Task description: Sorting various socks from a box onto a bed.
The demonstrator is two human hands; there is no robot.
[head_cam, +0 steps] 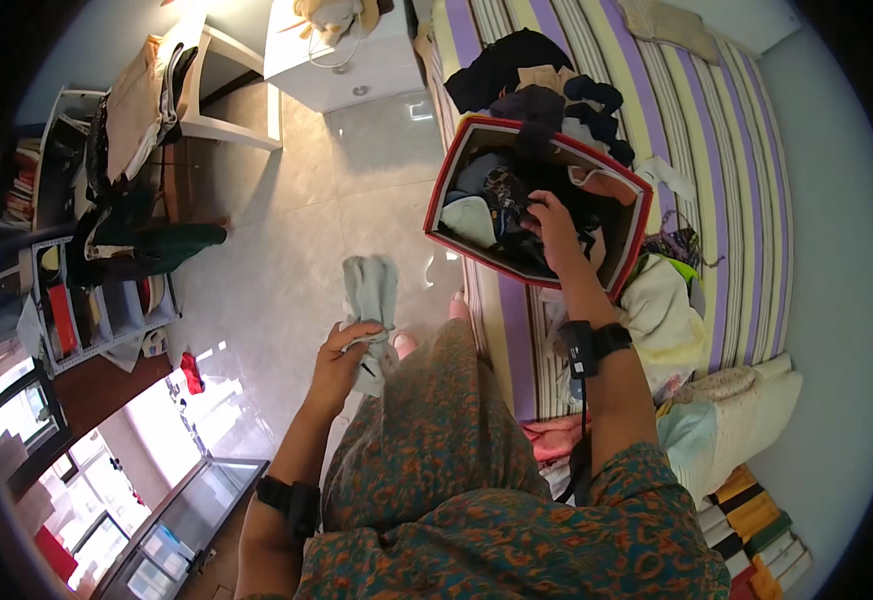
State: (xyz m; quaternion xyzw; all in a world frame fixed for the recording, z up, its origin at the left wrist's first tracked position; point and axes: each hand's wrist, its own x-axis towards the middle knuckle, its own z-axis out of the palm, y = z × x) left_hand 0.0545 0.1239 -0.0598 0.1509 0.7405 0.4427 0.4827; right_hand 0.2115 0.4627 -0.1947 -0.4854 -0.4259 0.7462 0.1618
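A pale grey-green piece of cloth, perhaps socks (371,289), is gripped in my left hand (341,365) above the floor, beside my knee. My right hand (552,225) reaches into a red-rimmed box (445,176) on the bed, its fingers bent over dark garments. Whether the fingertips pinch any of that fabric cannot be made out. Inside the box lie a white cloth piece (469,220), a black lacy item (506,191) and an orange-brown one with a pale strap (607,184). Dark cloth (532,112) hangs over the far rim.
The bed has a striped cover (736,202). Black clothing (511,64) and small dark pieces lie behind the box; a cream garment (661,322) is at its right. Left are a clothes-laden chair (230,124) and a shelf unit (110,315). A white drawer cabinet (354,75) stands ahead.
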